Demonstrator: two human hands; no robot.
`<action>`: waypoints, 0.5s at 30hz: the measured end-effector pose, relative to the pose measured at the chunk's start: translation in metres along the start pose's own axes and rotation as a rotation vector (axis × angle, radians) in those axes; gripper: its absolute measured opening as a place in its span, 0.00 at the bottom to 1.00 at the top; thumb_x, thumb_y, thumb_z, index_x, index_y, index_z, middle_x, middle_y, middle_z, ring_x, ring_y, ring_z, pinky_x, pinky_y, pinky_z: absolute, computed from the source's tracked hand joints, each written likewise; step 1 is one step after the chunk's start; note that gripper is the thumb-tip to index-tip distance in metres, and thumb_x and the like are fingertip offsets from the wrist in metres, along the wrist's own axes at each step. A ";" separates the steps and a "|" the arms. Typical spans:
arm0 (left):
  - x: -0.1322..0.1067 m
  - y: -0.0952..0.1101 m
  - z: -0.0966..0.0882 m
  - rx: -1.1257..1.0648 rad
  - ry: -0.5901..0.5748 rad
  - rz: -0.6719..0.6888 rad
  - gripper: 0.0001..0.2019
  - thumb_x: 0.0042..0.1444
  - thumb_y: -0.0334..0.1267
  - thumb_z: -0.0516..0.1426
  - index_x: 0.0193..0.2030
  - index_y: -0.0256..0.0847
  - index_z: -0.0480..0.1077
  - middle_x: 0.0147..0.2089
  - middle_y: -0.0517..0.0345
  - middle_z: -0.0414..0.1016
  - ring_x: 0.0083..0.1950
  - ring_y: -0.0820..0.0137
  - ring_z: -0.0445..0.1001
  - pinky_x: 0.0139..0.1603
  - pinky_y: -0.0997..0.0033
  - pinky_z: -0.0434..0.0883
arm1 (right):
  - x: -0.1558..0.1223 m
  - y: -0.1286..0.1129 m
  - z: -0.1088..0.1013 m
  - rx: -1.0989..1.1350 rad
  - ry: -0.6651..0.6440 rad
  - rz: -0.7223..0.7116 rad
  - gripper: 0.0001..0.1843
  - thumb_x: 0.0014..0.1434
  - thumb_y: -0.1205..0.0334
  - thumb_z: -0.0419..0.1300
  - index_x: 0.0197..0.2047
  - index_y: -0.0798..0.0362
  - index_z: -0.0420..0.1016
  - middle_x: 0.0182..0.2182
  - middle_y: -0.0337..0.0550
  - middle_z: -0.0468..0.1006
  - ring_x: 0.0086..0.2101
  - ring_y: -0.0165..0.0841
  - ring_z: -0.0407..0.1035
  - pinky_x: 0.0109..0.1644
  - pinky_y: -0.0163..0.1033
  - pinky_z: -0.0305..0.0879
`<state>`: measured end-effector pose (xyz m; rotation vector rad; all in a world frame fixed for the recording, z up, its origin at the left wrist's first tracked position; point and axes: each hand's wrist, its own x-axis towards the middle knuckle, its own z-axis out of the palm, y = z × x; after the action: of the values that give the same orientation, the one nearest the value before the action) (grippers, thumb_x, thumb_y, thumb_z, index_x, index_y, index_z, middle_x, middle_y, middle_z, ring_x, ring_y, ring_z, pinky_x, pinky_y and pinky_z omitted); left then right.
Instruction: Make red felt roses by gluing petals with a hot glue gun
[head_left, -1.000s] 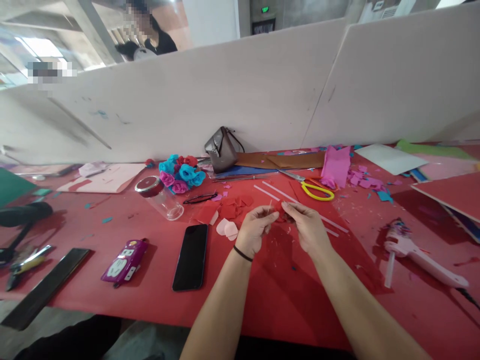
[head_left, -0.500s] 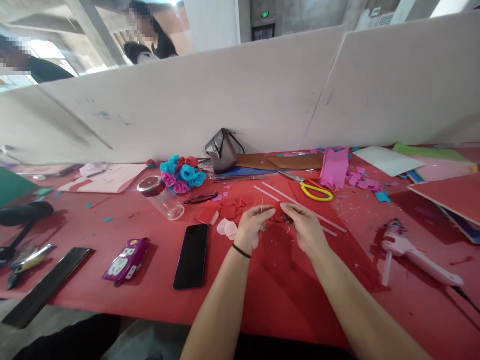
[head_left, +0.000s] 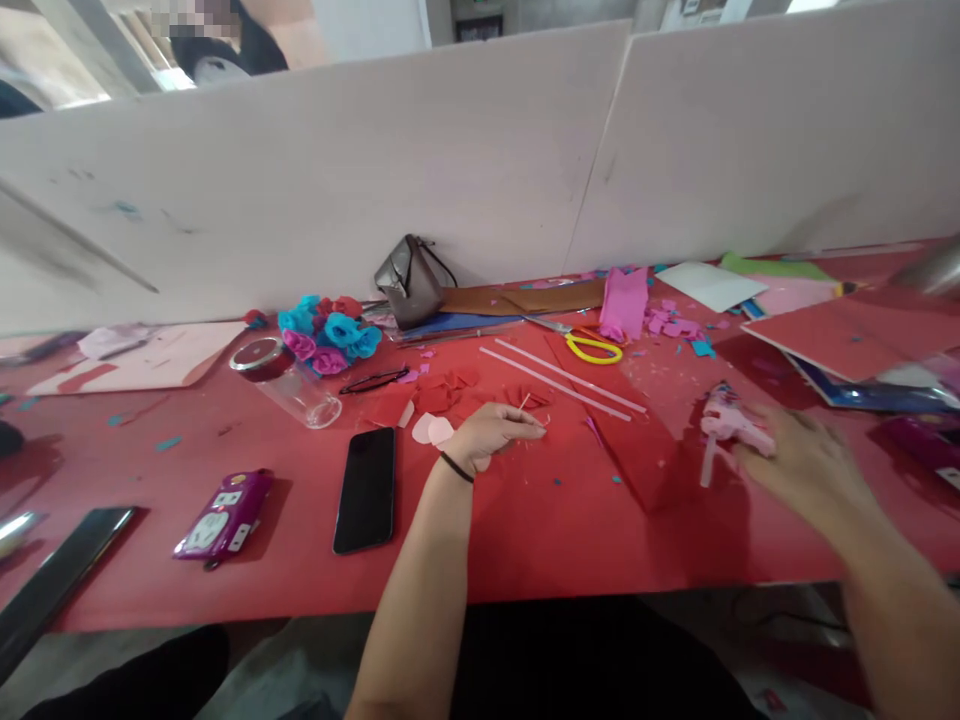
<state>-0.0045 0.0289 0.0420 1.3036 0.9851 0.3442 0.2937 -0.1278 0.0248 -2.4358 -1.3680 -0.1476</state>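
Note:
My left hand (head_left: 491, 432) rests on the red table (head_left: 570, 520), its fingers pinched on a thin stick with a small red paper piece (head_left: 527, 402) at its tip. Red paper cut-outs (head_left: 442, 392) and two pale heart shapes (head_left: 429, 429) lie just beyond it. My right hand (head_left: 802, 465) is far to the right, blurred by motion, and lies over the handle of the pink glue gun (head_left: 721, 422). Whether it grips the gun is unclear.
A black phone (head_left: 365, 488), a purple gadget (head_left: 217, 515) and a black bar (head_left: 45, 590) lie on the left. Behind are a glass jar (head_left: 289, 380), paper flowers (head_left: 326, 335), a brown bag (head_left: 409, 280), yellow scissors (head_left: 592, 348), white sticks (head_left: 562, 378) and a white partition (head_left: 450, 180).
My right hand has left the red paper piece and swung right to the glue gun. My left hand keeps the stick and has sunk to the table. The view has shifted right.

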 end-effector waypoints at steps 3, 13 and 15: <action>0.002 -0.003 0.013 0.172 -0.031 -0.017 0.02 0.40 0.32 0.63 0.24 0.36 0.76 0.22 0.63 0.72 0.24 0.80 0.64 0.29 0.78 0.61 | 0.000 0.034 0.009 -0.229 -0.148 -0.043 0.27 0.46 0.58 0.53 0.50 0.59 0.70 0.48 0.64 0.74 0.47 0.57 0.69 0.50 0.57 0.62; 0.010 -0.011 0.021 0.364 0.017 -0.010 0.02 0.43 0.31 0.61 0.23 0.37 0.76 0.22 0.60 0.76 0.31 0.74 0.74 0.45 0.73 0.70 | 0.010 0.039 0.017 -0.230 -0.130 -0.140 0.15 0.50 0.60 0.53 0.41 0.57 0.68 0.40 0.62 0.73 0.47 0.52 0.67 0.46 0.48 0.66; 0.010 -0.012 0.020 0.380 0.010 -0.001 0.03 0.43 0.31 0.61 0.24 0.37 0.77 0.24 0.59 0.77 0.33 0.73 0.75 0.45 0.73 0.71 | 0.009 0.035 0.012 -0.208 -0.132 -0.102 0.15 0.50 0.59 0.53 0.41 0.56 0.68 0.39 0.61 0.74 0.44 0.52 0.69 0.43 0.49 0.66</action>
<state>0.0133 0.0200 0.0259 1.6441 1.0951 0.1658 0.3275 -0.1331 0.0076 -2.5844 -1.6090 -0.1632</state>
